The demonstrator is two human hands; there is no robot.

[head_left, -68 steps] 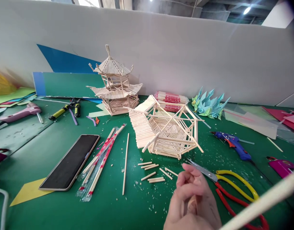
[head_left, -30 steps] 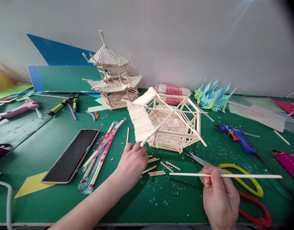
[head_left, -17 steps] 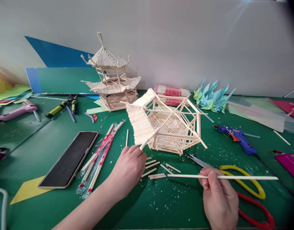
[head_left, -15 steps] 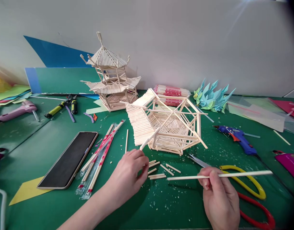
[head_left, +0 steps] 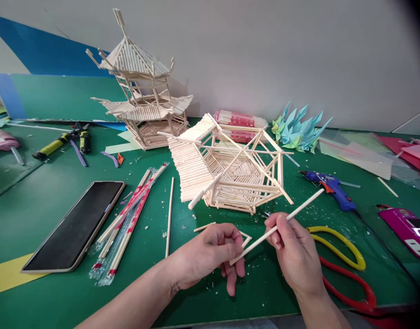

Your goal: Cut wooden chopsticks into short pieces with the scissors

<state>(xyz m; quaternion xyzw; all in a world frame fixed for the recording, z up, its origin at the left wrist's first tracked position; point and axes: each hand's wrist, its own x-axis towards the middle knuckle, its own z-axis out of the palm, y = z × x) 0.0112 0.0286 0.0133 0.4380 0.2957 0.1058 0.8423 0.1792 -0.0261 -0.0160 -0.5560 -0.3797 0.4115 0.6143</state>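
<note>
So from where I'm standing, this looks like the sizing-up-a-stick stage. The right hand (head_left: 295, 253) has a plain wooden stick (head_left: 307, 204) pinched between thumb and fingers, slanting up to the far right. Its near end is right by the left hand (head_left: 210, 251), whose fingers are curled; can't tell if they're actually gripping the tip. I'd say the next move calls for a light touch and a steady end, since something that thin could snap.

Just beyond the hands sits a six-sided stick frame (head_left: 226, 185), slatted panels on the left, bare crossing rods on the right. Matte, pale wood, very ribbed. Far left there's a pointy tiered pagoda (head_left: 144, 112) in the same stuff. Smooth-handled scissors (head_left: 348, 241) lie near right on the green tabletop (head_left: 69, 292), crumbs everywhere.
</note>
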